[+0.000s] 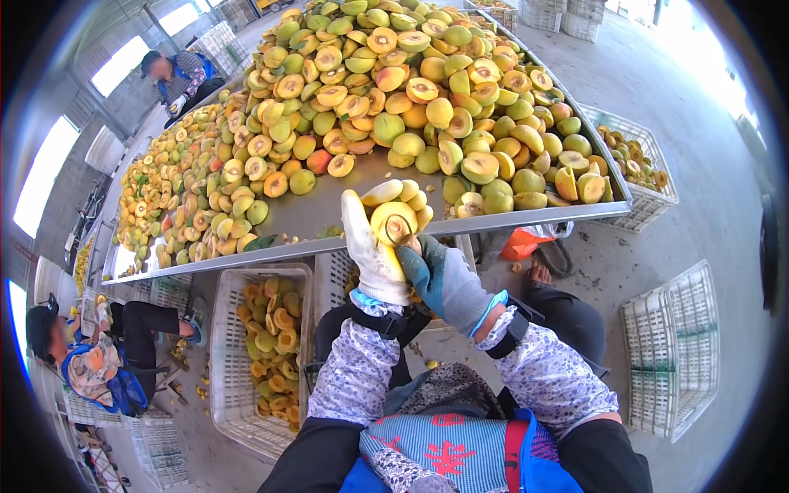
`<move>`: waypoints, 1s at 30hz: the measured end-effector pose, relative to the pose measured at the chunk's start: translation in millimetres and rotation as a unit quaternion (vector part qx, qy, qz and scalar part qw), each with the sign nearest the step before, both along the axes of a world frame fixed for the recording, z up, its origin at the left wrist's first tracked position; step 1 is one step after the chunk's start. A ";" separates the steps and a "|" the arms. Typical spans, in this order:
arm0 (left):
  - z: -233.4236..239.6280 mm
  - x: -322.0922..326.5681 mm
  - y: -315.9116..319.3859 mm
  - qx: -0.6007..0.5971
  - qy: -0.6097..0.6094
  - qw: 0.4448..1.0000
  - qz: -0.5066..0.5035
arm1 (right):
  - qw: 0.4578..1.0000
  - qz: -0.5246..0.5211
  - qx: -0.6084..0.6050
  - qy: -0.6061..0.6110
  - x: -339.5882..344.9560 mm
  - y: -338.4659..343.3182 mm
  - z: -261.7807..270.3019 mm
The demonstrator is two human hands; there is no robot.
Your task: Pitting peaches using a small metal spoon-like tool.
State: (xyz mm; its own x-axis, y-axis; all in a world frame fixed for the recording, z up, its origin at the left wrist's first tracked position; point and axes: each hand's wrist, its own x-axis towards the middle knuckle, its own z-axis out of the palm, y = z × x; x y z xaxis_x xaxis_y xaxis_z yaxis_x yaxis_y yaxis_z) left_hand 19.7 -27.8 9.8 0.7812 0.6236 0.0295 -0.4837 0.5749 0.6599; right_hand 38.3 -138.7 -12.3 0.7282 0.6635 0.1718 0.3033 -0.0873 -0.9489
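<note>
My left hand (374,262), in a cream-white glove, holds a halved yellow peach (386,217) with its cut face turned up toward me. In a grey and blue coated glove, my right hand (445,277) grips a small pitting tool (407,233) by its handle. The tool's thin curved loop lies against the cut face, near the stone hollow; the glove hides most of the handle. Both hands are over the near edge of a metal sorting table (357,175). Beyond them a large heap of peach halves (394,80) covers much of the table.
A white plastic crate (225,370) with peach halves stands at my left; another crate (653,200) sits beyond the table's right corner. Stacked crates (672,351) are at right. An orange bag (521,244) lies under the table. Two people (105,363) sit along the left side.
</note>
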 end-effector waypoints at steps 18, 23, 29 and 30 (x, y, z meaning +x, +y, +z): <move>4.0 -7.4 -3.3 0.246 0.065 0.967 0.013 | 0.940 0.064 0.027 0.333 -6.0 -7.8 23.2; 17.4 -13.0 15.3 0.283 0.108 0.949 -0.088 | 0.960 0.135 -0.061 0.238 5.7 -16.1 10.4; 7.2 -9.2 12.3 0.237 0.101 0.963 -0.077 | 0.929 0.160 -0.130 0.307 6.0 -21.4 33.1; 5.8 -7.4 10.1 0.145 0.070 0.986 -0.049 | 0.907 0.190 -0.105 0.359 6.4 -21.4 32.9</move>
